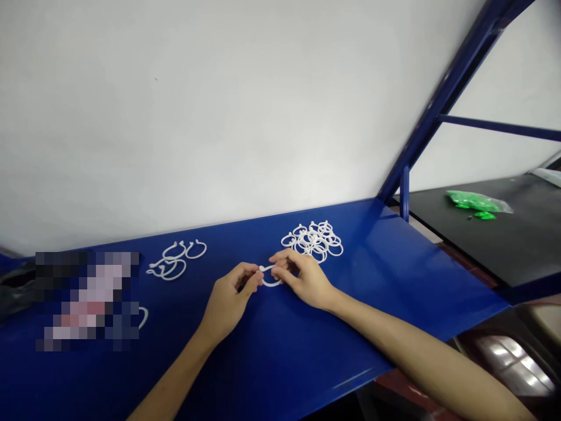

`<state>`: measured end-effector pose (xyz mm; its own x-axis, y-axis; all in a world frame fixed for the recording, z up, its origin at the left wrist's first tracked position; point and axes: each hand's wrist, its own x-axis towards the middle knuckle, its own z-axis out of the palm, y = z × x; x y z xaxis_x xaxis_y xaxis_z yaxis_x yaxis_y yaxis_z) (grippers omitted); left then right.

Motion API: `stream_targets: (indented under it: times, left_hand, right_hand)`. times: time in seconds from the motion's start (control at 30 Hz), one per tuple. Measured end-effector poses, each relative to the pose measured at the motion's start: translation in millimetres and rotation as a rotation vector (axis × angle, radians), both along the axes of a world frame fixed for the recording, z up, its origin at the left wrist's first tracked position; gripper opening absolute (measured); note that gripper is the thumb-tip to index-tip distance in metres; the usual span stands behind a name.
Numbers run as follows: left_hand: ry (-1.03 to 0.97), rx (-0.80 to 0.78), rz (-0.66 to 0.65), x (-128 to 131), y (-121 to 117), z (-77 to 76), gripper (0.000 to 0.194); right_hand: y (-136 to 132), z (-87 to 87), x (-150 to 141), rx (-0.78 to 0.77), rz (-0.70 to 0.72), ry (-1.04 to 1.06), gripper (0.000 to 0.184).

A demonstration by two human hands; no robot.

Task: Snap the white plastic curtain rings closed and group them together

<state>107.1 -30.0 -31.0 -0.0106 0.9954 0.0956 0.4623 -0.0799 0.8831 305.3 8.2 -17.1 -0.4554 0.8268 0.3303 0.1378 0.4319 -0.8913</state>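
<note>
My left hand (230, 295) and my right hand (302, 276) pinch the two sides of one white plastic ring (270, 279) just above the blue table (394, 275). Both hands have their fingers closed on it. Right behind my right hand lies a pile of several white rings (314, 240). A smaller group of white rings (175, 260) lies to the left of my left hand, farther back.
One more white ring (143, 316) peeks out beside a blurred patch at the left. A blue metal frame post (442, 99) rises at the right. Beyond it is a dark shelf (504, 245) bearing a bag of green parts (475, 203). A white wall stands behind.
</note>
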Motion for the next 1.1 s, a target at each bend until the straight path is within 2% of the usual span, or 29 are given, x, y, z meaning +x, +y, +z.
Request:
stream_targets:
  times: [0.13,0.37,0.6,0.73,0.87,1.0,1.1]
  left_hand:
    - [-0.081,0.043,0.060,1.8,-1.1,-0.1,0.032]
    - [-0.148,0.129,0.132,7.4,-6.2,1.3,0.018]
    - [-0.301,0.074,0.172,12.6,-6.8,-3.7,0.025]
    - [-0.259,0.110,0.169,12.3,-7.2,-7.0,0.023]
    - [-0.186,0.183,0.150,11.6,-11.8,-8.1,0.018]
    - [-0.110,0.236,0.116,13.5,-15.3,-3.6,0.017]
    - [-0.039,0.276,0.080,13.1,-10.7,1.0,0.018]
  right_hand:
    - [-1.9,-0.4,1.1,0.088,0.025,-0.092,0.007]
    - [-6.4,-1.3,1.1,0.028,0.071,-0.052,0.010]
    - [-8.1,-0.7,-1.2,0.066,0.022,-0.102,0.013]
    - [-9.7,-1.1,-0.5,0.080,0.048,-0.127,0.014]
    - [-12.5,-2.1,2.3,0.188,0.076,-0.166,0.018]
    - [-13.6,-3.5,4.6,0.300,0.134,-0.217,0.023]
    - [-11.5,-5.3,2.6,0.337,0.112,-0.263,0.022]
